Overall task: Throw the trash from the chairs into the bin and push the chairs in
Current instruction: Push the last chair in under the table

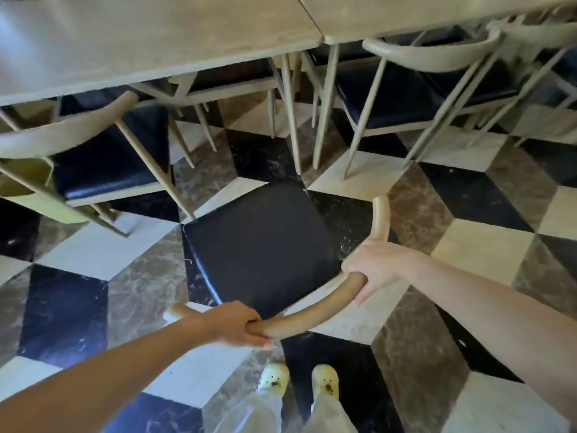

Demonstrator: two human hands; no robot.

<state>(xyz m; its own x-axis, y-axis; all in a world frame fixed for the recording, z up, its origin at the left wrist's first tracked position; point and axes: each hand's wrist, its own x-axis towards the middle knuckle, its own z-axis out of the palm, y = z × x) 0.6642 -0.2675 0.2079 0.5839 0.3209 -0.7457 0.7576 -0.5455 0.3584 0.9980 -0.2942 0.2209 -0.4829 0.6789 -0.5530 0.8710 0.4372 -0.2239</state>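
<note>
Dining room of a café or restaurant. Evidence: two pale tabletops (156,42) butted end to end; several matching wooden chairs (103,151) with dark padded seats; patterned marble floor (468,189) in black, white and brown.

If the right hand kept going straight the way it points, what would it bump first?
The right hand would probably bump the black seat of the chair it grips, then the neighbouring chair. Depth is unclear.
</note>
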